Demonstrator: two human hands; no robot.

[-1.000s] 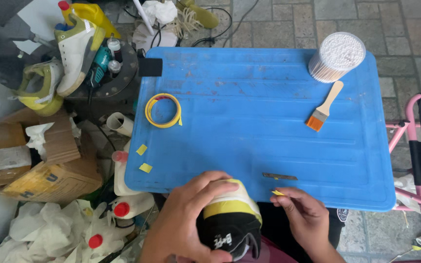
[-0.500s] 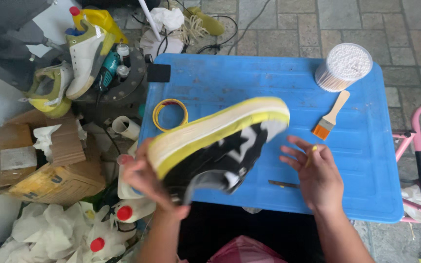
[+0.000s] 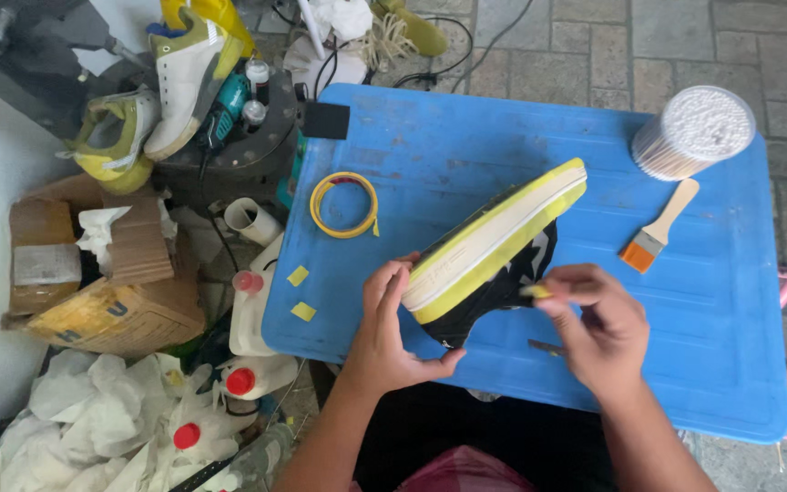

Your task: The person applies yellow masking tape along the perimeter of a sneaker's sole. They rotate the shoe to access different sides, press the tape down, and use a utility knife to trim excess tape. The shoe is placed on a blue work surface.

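Note:
My left hand (image 3: 392, 328) holds a black sneaker (image 3: 494, 255) with a white and yellow sole by its heel end, tilted on its side above the blue table (image 3: 466, 146). At the shoe's side my right hand (image 3: 594, 323) pinches a small yellow piece of tape (image 3: 536, 292). A thin dark tool (image 3: 546, 347) lies on the table under my right hand.
A yellow tape roll (image 3: 344, 204) and two yellow tape scraps (image 3: 300, 292) lie on the table's left. A small orange-bristled brush (image 3: 656, 228) and a tub of cotton swabs (image 3: 692, 133) sit at the right. Shoes, bottles, boxes and crumpled paper crowd the floor at left.
The shoe came up from my lap, first held by my left hand alone, and now sits lower over the table. My right hand closed onto a yellow tape piece at its side.

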